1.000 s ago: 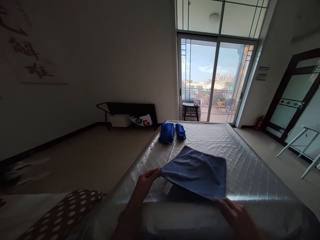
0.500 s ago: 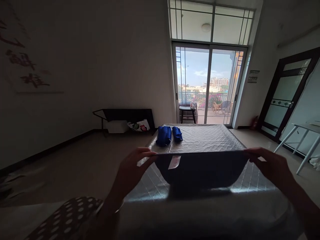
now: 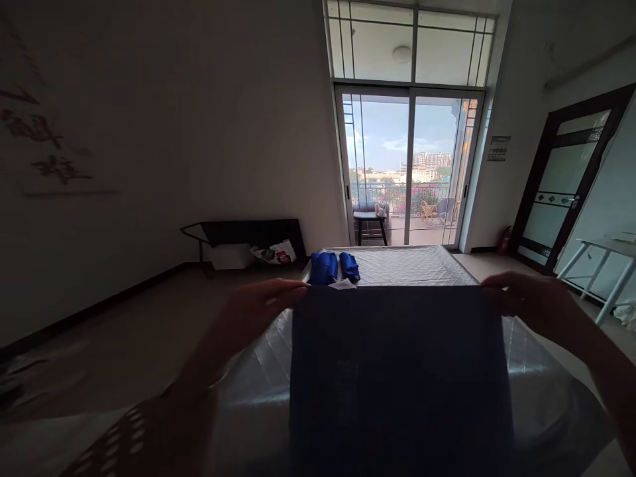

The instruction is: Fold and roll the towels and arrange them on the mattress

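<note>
A dark blue cloth (image 3: 400, 371) hangs down between my hands, its top edge stretched level. My left hand (image 3: 268, 298) pinches the left top corner. At the right top corner, my right hand (image 3: 531, 298) grips the edge with closed fingers. A small white label (image 3: 343, 284) shows at the upper edge of the cloth, left of its middle. Behind it, a table or bed with a shiny silvery cover (image 3: 412, 265) reaches toward the window. Two blue rolled bundles, a larger one (image 3: 323, 267) and a smaller one (image 3: 350, 266), lie on its far left part.
Sliding glass doors (image 3: 410, 172) stand beyond the covered surface, with a dark stool (image 3: 370, 217) visible there. A black bench (image 3: 251, 232) with a white box (image 3: 231, 256) is against the left wall. At right are a white table (image 3: 603, 246) and a dark-framed door (image 3: 571, 182).
Both hands have risen slightly with the cloth's top edge. The cloth, seen foreshortened and billowing before, now hangs down long and flat. The label has flipped up over the edge.
</note>
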{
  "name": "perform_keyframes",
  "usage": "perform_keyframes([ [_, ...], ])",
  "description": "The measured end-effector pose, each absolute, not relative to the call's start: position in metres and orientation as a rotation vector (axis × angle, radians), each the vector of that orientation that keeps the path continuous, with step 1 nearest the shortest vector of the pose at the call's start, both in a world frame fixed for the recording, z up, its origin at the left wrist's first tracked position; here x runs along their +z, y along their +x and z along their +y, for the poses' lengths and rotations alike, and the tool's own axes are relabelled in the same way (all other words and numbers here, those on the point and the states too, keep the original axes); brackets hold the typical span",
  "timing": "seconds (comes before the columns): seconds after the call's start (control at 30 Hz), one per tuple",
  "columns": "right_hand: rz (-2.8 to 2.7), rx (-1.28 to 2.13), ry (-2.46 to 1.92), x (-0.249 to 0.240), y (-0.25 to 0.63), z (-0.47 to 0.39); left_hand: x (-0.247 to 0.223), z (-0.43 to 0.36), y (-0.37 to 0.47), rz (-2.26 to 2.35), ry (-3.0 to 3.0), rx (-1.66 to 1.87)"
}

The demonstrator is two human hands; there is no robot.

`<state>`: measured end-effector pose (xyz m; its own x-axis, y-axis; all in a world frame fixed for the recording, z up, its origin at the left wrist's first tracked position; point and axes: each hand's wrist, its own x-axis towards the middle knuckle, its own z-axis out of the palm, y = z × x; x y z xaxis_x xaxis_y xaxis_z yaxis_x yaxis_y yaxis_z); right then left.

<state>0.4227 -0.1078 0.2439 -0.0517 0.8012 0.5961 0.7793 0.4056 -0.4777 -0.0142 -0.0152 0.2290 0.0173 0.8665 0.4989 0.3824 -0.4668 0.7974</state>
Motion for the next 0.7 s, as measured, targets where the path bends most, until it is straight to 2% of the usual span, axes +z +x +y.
perform_keyframes([
  [0.1,-1.828,0.218,-1.399,0.235,0.426,-0.055,0.221,0.029,-0.003,1.388,2.011,1.331],
  [0.23,-1.734,0.108,-1.486,0.243,0.419,0.017,0.23,0.091,0.018,1.514,1.905,1.319],
  [0.33,-1.634,0.049,-1.392,0.253,0.415,0.049,0.239,0.115,0.03,1.342,1.674,1.486],
  [0.43,-1.605,0.005,-1.322,0.245,0.418,0.059,0.227,0.117,0.032,1.145,1.507,1.589],
  [0.57,-1.676,0.033,-1.292,0.181,0.424,0.051,0.163,0.105,0.021,1.128,1.416,1.543],
  [0.7,-1.77,0.323,-1.348,0.08,0.42,0.036,0.065,0.097,0.012,1.368,1.43,1.181],
])
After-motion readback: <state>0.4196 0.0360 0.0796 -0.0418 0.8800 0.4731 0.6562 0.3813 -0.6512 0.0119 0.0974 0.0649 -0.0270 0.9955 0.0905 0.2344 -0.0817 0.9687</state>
